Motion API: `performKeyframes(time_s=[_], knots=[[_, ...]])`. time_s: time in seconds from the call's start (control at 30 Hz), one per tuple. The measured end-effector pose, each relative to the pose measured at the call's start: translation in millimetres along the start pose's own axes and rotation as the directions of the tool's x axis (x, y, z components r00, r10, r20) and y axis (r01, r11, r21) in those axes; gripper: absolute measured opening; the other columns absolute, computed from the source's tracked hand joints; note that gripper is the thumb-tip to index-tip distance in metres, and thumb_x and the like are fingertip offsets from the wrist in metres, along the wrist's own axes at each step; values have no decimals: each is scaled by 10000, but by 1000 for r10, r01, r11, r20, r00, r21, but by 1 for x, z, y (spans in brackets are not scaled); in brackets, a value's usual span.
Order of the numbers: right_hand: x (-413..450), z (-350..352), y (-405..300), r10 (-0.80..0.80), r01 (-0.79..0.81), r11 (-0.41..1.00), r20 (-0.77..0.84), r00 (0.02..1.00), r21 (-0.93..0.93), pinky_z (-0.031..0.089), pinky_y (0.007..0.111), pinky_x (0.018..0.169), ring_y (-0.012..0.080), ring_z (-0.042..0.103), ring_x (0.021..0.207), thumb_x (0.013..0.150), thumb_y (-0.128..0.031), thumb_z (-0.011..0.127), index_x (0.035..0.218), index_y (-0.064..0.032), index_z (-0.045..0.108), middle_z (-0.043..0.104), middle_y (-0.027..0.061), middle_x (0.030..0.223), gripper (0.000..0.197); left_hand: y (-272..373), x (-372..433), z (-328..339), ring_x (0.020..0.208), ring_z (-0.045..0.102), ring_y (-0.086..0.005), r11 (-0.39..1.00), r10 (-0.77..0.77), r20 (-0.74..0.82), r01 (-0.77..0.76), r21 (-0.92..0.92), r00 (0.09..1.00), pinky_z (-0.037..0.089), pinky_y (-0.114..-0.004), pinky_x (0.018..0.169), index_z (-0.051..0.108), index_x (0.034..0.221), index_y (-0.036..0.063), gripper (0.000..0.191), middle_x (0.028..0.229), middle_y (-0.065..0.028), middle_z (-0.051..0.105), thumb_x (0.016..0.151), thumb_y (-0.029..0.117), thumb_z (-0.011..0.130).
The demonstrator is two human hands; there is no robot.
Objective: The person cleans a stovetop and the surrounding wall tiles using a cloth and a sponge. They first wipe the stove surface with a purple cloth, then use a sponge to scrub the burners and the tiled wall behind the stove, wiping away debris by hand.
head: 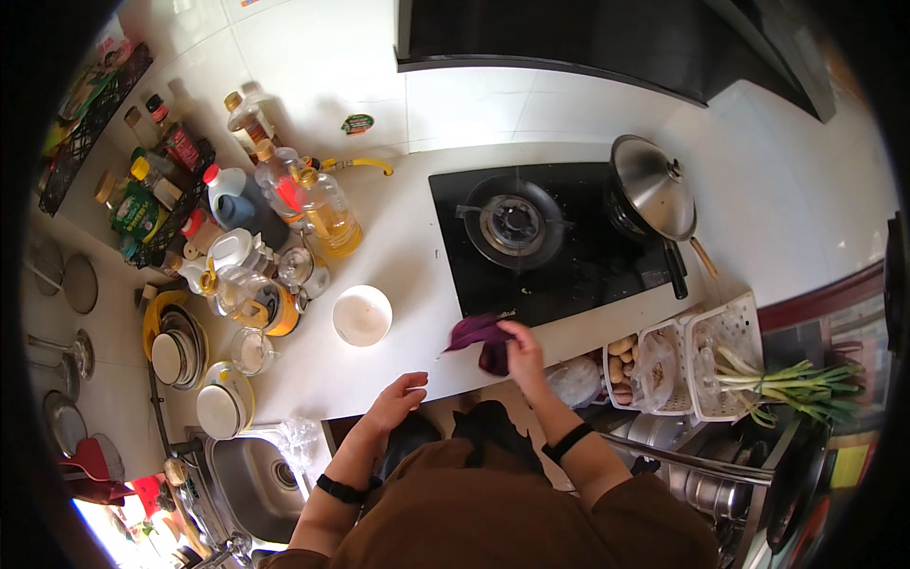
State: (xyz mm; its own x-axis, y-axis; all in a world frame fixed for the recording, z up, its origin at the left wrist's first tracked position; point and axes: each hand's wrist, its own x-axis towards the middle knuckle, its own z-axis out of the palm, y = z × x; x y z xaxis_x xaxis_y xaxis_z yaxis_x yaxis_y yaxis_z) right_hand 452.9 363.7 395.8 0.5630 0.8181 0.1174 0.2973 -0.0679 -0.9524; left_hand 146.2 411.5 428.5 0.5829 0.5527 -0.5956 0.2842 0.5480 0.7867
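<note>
A dark purple cloth (478, 334) hangs from the fingers of my right hand (525, 354), over the counter's front edge beside the gas hob (561, 242). My left hand (398, 400) is held by the same edge, fingers apart, with nothing in it. Between the hob and the bottles, a white bowl (362, 316) stands on the white counter (419, 284); a few small specks show inside it.
Oil and sauce bottles (330, 217) crowd the left of the counter, near stacked bowls (174, 355). A steel sink (249, 484) lies lower left. A lidded wok (652, 188) sits on the hob's right side. White baskets (725, 355) with potatoes and green onions (796, 380) stand at right.
</note>
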Motion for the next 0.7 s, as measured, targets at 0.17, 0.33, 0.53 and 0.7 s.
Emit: performKeyframes(time_s=[0.17, 0.33, 0.53, 0.7], knots=[[56, -72, 72, 25, -128, 901, -244, 969, -415, 433, 374, 960, 327, 556, 1088, 756, -73, 650, 1167, -86, 618, 591, 166, 1209, 413, 21, 18, 48, 1016, 543, -149, 997, 18, 53, -22, 75, 998, 458, -270, 821, 471, 1320, 36, 454, 1267, -81, 544, 907, 191, 579], [45, -21, 56, -85, 125, 774, 94, 992, -621, 435, 427, 932, 391, 485, 1081, 700, -48, 666, 1022, -177, 688, 561, 120, 1221, 347, 27, 45, 97, 1018, 544, -151, 998, 12, -20, -10, 63, 1000, 458, -272, 824, 481, 1312, 48, 441, 1248, -82, 555, 906, 190, 575], [91, -125, 53, 137, -145, 986, 91, 986, 87, 478, 279, 825, 192, 611, 904, 758, -33, 598, 1024, -61, 680, 654, 95, 1011, 280, 65, 98, 182, 1048, 531, -141, 990, -66, -42, 71, 118, 997, 442, -285, 879, 488, 1308, 62, 431, 1256, -47, 542, 917, 225, 573], [145, -292, 109, 153, -150, 988, -285, 946, 33, 432, 354, 931, 286, 560, 1041, 804, -79, 567, 1164, -51, 592, 603, 134, 1090, 362, 66, 136, 234, 1012, 543, -133, 996, -22, -128, 33, 83, 992, 458, -275, 835, 488, 1307, 49, 439, 1237, -66, 559, 907, 206, 575]])
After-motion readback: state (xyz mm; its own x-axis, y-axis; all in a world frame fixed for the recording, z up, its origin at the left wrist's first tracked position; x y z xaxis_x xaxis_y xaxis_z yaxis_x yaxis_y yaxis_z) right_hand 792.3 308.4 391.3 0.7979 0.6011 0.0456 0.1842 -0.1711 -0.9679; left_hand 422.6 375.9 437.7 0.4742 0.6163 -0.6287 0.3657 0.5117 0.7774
